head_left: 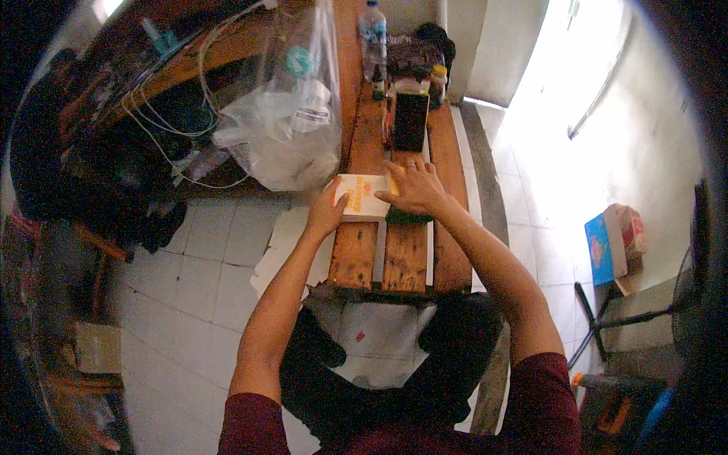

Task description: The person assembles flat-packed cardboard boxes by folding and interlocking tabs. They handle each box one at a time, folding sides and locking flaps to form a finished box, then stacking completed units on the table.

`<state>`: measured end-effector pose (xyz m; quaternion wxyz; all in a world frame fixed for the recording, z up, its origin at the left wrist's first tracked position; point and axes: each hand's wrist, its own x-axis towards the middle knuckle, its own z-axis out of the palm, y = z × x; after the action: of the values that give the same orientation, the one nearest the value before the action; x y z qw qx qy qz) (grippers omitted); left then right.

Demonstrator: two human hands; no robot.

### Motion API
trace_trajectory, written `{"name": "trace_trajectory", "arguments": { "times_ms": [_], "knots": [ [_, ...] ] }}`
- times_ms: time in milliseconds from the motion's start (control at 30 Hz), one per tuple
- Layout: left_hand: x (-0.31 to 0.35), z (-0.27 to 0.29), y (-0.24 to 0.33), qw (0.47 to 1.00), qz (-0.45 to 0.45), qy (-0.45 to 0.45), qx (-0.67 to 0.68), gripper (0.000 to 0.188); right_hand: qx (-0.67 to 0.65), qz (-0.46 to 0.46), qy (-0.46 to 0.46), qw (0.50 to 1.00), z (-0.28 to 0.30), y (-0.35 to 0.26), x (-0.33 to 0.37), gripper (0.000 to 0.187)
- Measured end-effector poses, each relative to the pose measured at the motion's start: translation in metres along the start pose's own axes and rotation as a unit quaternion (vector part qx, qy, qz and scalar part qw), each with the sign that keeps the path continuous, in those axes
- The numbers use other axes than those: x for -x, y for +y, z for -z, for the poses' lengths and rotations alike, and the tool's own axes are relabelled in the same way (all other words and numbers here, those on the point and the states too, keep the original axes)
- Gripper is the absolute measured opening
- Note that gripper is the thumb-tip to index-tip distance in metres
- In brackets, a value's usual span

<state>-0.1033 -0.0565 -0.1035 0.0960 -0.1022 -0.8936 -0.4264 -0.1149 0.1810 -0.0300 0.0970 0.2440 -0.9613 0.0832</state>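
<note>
A white box [363,205] with orange print lies across the slatted wooden bench [405,258] in front of me. My left hand [327,211] grips its left end, the thumb on top. Spread over the right end is my right hand [415,186], its thumb touching the box top and its fingers stretched forward. Beneath that hand show a yellow patch and a dark green edge [408,217]; whether they belong to the box I cannot tell. The right palm hides what is under it.
Farther along the bench stand a dark upright box [410,120], a water bottle [373,38], a small dark bottle [378,83] and a yellow-capped jar [438,76]. A clear plastic bag [292,121] hangs at the left. On the right are a blue carton [599,246] and a black stand [595,324].
</note>
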Motion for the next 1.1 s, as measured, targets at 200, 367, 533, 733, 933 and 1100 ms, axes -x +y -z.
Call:
{"name": "trace_trajectory", "arguments": {
  "times_ms": [200,367,533,733,933,1100],
  "knots": [
    [0.047,0.048,0.015,0.996,-0.046,0.07,-0.038,0.06,-0.03,-0.057,-0.002,0.998,0.018,0.006,0.013,0.066],
    [0.113,0.095,-0.071,0.977,0.016,-0.118,-0.179,0.066,-0.141,-0.044,0.173,0.974,0.019,0.026,0.036,0.062],
    [0.205,0.08,-0.215,0.903,0.146,-0.237,-0.327,0.119,-0.244,-0.081,0.232,0.938,0.035,-0.009,0.067,0.058],
    [0.188,0.039,-0.185,0.875,0.206,-0.343,-0.273,0.12,-0.243,-0.033,0.308,0.919,0.056,-0.014,0.099,0.054],
    [0.206,0.022,-0.172,0.898,0.107,-0.264,-0.335,0.114,-0.31,-0.043,0.28,0.908,0.061,-0.03,0.098,0.05],
    [0.206,0.018,-0.18,0.876,0.099,-0.299,-0.366,0.111,-0.297,-0.02,0.301,0.906,0.066,-0.034,0.099,0.048]
  ]
}}
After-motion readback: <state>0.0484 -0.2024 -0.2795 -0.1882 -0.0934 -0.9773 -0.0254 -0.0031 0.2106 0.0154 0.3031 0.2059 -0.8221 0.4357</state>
